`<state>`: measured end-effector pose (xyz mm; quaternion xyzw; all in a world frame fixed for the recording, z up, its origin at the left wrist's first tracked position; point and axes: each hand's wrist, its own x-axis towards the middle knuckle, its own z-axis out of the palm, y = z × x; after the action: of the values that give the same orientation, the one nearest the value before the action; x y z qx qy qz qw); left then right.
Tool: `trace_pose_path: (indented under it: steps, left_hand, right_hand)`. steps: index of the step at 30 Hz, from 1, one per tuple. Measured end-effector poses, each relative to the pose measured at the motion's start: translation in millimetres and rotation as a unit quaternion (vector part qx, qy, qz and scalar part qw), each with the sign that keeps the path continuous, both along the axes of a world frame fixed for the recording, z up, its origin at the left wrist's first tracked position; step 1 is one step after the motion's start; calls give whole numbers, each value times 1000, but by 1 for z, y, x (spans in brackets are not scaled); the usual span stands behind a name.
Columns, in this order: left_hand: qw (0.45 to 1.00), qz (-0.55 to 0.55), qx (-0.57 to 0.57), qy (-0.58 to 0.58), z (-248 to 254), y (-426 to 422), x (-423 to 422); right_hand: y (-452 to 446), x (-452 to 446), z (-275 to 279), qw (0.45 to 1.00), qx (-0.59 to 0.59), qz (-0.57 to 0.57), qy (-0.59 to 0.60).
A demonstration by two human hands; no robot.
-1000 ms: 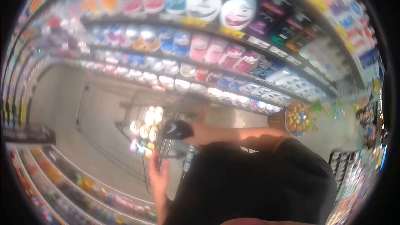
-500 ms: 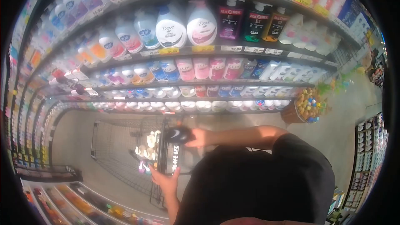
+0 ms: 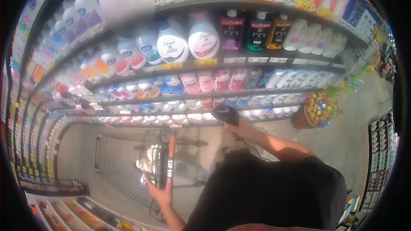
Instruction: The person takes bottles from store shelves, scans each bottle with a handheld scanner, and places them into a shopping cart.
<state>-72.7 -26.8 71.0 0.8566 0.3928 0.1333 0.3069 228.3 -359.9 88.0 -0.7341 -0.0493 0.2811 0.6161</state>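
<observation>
My right hand (image 3: 235,130) is closed around a black corded handheld device (image 3: 226,114) with a rounded head, held in front of the lower shelves; its exact kind is unclear. A thin dark cord (image 3: 257,153) runs from it toward my body. My left hand (image 3: 162,193) is at the near end of the shopping cart's handle (image 3: 171,154), thumb along the bar and fingers on the cart side. Beside those fingertips are a small white-and-purple item (image 3: 143,179) and several white items (image 3: 150,156) in the cart's upper part, too blurred to name.
The wire shopping cart (image 3: 115,156) stands left of me on the grey floor. Shelves ahead hold pump bottles, including a white Dove bottle (image 3: 172,42) and a purple Romano bottle (image 3: 232,34). A brown basket (image 3: 303,119) stands at right; a low display (image 3: 85,214) lies at lower left.
My right hand and the black device have moved from above the cart handle up and right, toward the shelves. My left hand and the cart handle have shifted slightly left.
</observation>
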Motion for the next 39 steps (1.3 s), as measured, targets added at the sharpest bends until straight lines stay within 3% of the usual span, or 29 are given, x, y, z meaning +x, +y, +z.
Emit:
trace_pose_path:
  steps: [4, 8, 9, 12, 14, 15, 16, 19, 20, 22, 23, 28, 32, 34, 36, 39]
  left_hand:
    - [994, 3, 2, -107, -4, 9, 0]
    - [981, 66, 53, -177, 6, 4, 17]
    - [973, 81, 123, -178, 6, 4, 30]
    - [958, 75, -11, -276, 21, -10, 94]
    - [922, -22, -157, -353, 31, -22, 147]
    - [910, -65, -198, -358, 42, -33, 174]
    - [895, -109, -239, -361, 58, -42, 201]
    - [895, -273, -151, -319, 110, -57, 283]
    - [894, -304, -120, -306, 122, -61, 308]
    - [881, -366, -39, -298, 149, -69, 353]
    - [880, -373, -12, -294, 156, -72, 373]
    - [884, -377, 75, -264, 160, -90, 444]
    - [891, -384, 24, -243, 156, -102, 466]
    - [882, -390, 16, -263, 146, -104, 472]
    - [877, -386, 33, -284, 144, -103, 473]
    - [881, -377, 76, -275, 156, -111, 472]
  right_hand:
    - [-6, 17, 8, 998, 46, -35, -1]
    - [-8, 41, 20, 978, 169, -99, -76]
    - [-10, 54, 17, 966, 213, -92, -110]
    - [-21, 94, 33, 955, 235, -65, -170]
    - [-22, 116, 64, 959, 180, -68, -207]
    - [-16, 131, 73, 932, 173, -64, -312]
    - [-14, 146, 86, 946, 182, -50, -262]
    - [-4, 177, 128, 956, 205, -18, -210]
    - [4, 185, 151, 973, 40, -30, -226]
    - [12, 216, 134, 930, 99, 3, -355]
    - [17, 222, 143, 921, 131, 34, -365]
    - [23, 250, 148, 944, 42, 67, -320]
    - [24, 250, 131, 923, 97, 67, -365]
    - [26, 237, 131, 942, 109, 55, -313]
    - [21, 234, 133, 900, 44, 118, -417]
    - [24, 227, 149, 912, 57, 79, -399]
